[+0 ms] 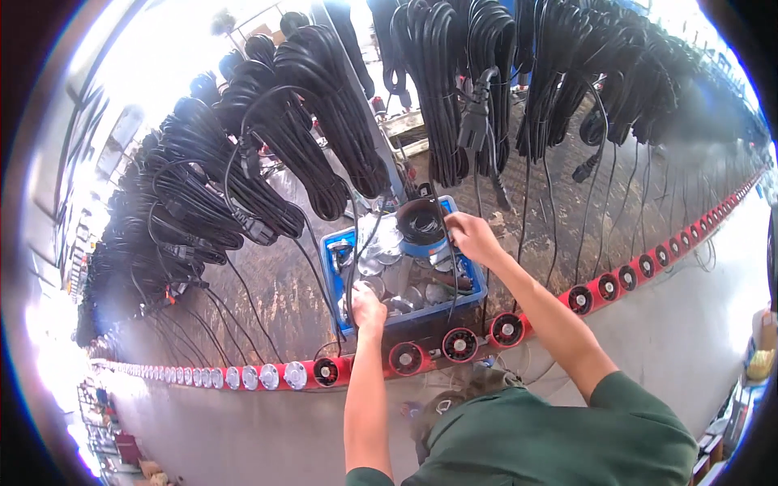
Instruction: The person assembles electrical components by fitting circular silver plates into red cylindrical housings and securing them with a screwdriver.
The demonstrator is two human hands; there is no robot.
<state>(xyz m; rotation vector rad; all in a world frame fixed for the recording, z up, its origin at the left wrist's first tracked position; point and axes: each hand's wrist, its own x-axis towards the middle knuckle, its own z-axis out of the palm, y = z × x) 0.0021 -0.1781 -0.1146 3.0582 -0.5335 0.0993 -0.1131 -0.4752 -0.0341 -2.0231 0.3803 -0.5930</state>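
Blue rectangular plastic crate point(415, 314): centre of frame, open-topped, sides slanting slightly, its lower edge rising toward the right. Holds a jumble of loose silvery metal pieces point(371, 263), several round and flat, lying at mixed angles. Round black tub with a blue lower band point(423, 249): in the crate's upper right part, mouth up, interior dark; contents not clear. Thin black cord point(351, 279) hangs across the crate's left part.

White glare point(50, 312) edges the room beside what seems grey floor point(243, 429).
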